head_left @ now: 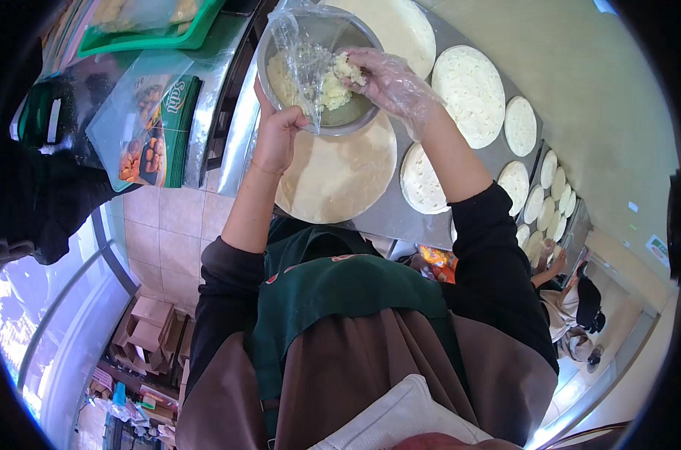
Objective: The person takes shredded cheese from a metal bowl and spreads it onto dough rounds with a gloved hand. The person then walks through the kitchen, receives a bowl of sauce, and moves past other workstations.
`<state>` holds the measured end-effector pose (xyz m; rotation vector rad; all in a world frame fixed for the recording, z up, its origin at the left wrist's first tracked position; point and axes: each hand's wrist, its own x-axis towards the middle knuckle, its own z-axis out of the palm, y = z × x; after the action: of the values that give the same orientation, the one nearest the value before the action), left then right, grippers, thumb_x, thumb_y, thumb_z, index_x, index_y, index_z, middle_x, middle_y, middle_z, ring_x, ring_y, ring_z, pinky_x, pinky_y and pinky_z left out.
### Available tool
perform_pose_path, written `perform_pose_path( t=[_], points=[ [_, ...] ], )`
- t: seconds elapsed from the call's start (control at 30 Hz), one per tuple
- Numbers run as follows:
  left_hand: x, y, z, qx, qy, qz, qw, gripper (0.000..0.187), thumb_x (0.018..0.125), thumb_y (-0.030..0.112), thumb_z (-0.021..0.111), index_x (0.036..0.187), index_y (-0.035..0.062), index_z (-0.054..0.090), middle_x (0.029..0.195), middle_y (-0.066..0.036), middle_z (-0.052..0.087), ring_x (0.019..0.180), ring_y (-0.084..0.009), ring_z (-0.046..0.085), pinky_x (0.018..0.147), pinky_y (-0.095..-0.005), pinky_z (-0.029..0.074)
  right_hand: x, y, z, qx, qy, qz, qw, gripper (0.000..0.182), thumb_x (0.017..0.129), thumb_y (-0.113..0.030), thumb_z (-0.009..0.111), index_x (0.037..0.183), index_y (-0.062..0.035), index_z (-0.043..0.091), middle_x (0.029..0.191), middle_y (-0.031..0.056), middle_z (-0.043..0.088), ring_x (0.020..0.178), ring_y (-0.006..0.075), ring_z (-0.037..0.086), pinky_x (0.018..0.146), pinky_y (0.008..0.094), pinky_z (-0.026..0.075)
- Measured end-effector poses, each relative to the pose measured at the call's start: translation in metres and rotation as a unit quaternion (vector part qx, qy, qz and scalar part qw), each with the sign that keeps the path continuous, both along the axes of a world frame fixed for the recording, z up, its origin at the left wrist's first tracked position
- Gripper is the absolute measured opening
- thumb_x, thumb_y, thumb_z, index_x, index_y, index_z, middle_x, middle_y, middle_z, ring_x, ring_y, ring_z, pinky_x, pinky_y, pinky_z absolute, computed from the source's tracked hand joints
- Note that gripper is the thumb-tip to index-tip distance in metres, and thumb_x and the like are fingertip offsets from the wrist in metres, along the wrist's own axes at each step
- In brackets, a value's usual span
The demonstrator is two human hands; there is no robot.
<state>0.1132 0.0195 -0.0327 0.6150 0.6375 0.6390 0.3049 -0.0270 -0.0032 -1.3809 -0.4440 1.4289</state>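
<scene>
The left hand (280, 135) gripped the metal bowl (346, 117) by its side, thumb near the rim. The right hand (385, 76) (in a clear plastic glove) pinched a clump of pale shreds (349, 71), perhaps grated cheese, at the bowl's mouth. The bowl was over a flat round (337, 172) on the desk (382, 215), near white-topped rounds (468, 97).

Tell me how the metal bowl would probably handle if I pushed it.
The metal bowl is likely stiff, since its wall looks smooth and evenly round. Being open, it could spill its crumbly filling if tipped. The thin plastic draped over its rim may slide and make gripping there less sure.
</scene>
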Motion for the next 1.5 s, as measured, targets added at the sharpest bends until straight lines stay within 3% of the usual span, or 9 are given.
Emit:
perform_pose_path(
  t=[0.47, 0.53, 0.63, 0.83, 1.0, 1.1, 1.2, 1.27, 1.5],
  points=[
    [0.016, 0.001, -0.006, -0.004, 0.004, 0.027, 1.0, 0.085, 0.06, -0.01, 0.041, 0.133, 0.0226, 0.01, 0.12, -0.006, 0.033, 0.094, -0.0167, 0.044, 0.065, -0.0229, 0.042, 0.018, -0.001, 0.011, 0.015, 0.067, -0.036, 0.997, 0.025, 0.08, -0.01, 0.058, 0.102, 0.0001, 0.051, 0.098, 0.006, 0.051, 0.092, 0.0177, 0.054, 0.076, 0.0242, 0.049],
    [0.014, 0.003, -0.009, 0.004, 0.024, 0.048, 0.999, 0.08, 0.059, -0.008, 0.04, 0.131, 0.0181, 0.016, 0.12, -0.007, 0.037, 0.104, -0.0216, 0.044, 0.081, -0.0323, 0.043, 0.03, -0.002, 0.015, 0.038, 0.068, -0.034, 0.996, 0.027, 0.08, -0.009, 0.057, 0.104, 0.0013, 0.05, 0.099, 0.0067, 0.051, 0.091, 0.0183, 0.055, 0.077, 0.0248, 0.049],
    [0.005, 0.008, -0.015, -0.006, 0.018, 0.072, 0.997, 0.078, 0.06, -0.008, 0.04, 0.13, 0.0188, 0.018, 0.121, -0.008, 0.036, 0.104, -0.0222, 0.044, 0.082, -0.0341, 0.043, 0.06, -0.002, 0.014, 0.054, 0.057, -0.052, 0.996, 0.03, 0.081, -0.008, 0.054, 0.108, 0.0032, 0.046, 0.1, 0.0097, 0.052, 0.093, 0.0196, 0.054, 0.079, 0.0249, 0.048],
    [-0.037, 0.019, -0.025, -0.067, -0.002, 0.127, 0.99, 0.048, 0.062, -0.002, 0.044, 0.11, -0.0006, 0.043, 0.101, -0.008, 0.052, 0.099, -0.0208, 0.048, 0.086, -0.0373, 0.039, 0.129, 0.012, -0.002, 0.057, -0.051, -0.08, 0.994, 0.029, 0.075, 0.002, 0.055, 0.104, 0.0037, 0.049, 0.095, 0.0142, 0.054, 0.089, 0.0199, 0.056, 0.084, 0.0251, 0.045],
    [-0.082, 0.019, -0.007, -0.062, 0.009, 0.182, 0.981, 0.042, 0.061, 0.001, 0.046, 0.103, -0.0004, 0.048, 0.101, -0.008, 0.052, 0.098, -0.0214, 0.048, 0.089, -0.0375, 0.035, 0.191, 0.013, -0.034, 0.016, -0.188, -0.076, 0.979, 0.026, 0.079, -0.005, 0.056, 0.103, 0.0041, 0.05, 0.093, 0.0097, 0.055, 0.086, 0.018, 0.056, 0.082, 0.0242, 0.046],
    [-0.108, 0.021, -0.007, -0.06, 0.009, 0.201, 0.978, 0.058, 0.06, -0.002, 0.046, 0.117, -0.0009, 0.039, 0.11, -0.009, 0.049, 0.103, -0.0218, 0.046, 0.091, -0.0379, 0.034, 0.209, 0.008, -0.042, -0.057, -0.288, -0.065, 0.954, 0.02, 0.076, -0.002, 0.058, 0.096, 0.0017, 0.054, 0.087, 0.009, 0.056, 0.077, 0.0149, 0.057, 0.073, 0.0222, 0.049],
    [-0.126, 0.02, -0.005, -0.077, -0.005, 0.219, 0.973, 0.044, 0.061, -0.003, 0.044, 0.104, -0.0037, 0.047, 0.106, -0.009, 0.051, 0.102, -0.0215, 0.046, 0.09, -0.0388, 0.034, 0.229, -0.001, -0.063, -0.017, -0.295, -0.03, 0.955, 0.017, 0.076, -0.002, 0.057, 0.092, 0.0023, 0.054, 0.079, 0.0092, 0.056, 0.069, 0.015, 0.056, 0.063, 0.0227, 0.048],
    [-0.137, 0.019, -0.008, -0.089, -0.024, 0.226, 0.97, 0.03, 0.061, -0.003, 0.042, 0.09, -0.0056, 0.052, 0.1, -0.009, 0.053, 0.098, -0.0213, 0.047, 0.089, -0.0383, 0.035, 0.239, -0.003, -0.071, 0.064, -0.174, 0.028, 0.982, 0.015, 0.076, -0.004, 0.059, 0.088, 0.0033, 0.054, 0.072, 0.0093, 0.055, 0.063, 0.0159, 0.054, 0.055, 0.024, 0.045],
    [-0.138, 0.014, 0.006, -0.094, -0.011, 0.257, 0.962, 0.034, 0.062, -0.002, 0.042, 0.095, -0.0069, 0.051, 0.1, -0.011, 0.053, 0.098, -0.0212, 0.048, 0.089, -0.0364, 0.036, 0.248, 0.028, -0.077, -0.006, -0.269, -0.047, 0.962, 0.023, 0.075, -0.008, 0.063, 0.091, 0.0058, 0.054, 0.072, 0.0103, 0.056, 0.061, 0.017, 0.054, 0.055, 0.0266, 0.045]
  ],
)
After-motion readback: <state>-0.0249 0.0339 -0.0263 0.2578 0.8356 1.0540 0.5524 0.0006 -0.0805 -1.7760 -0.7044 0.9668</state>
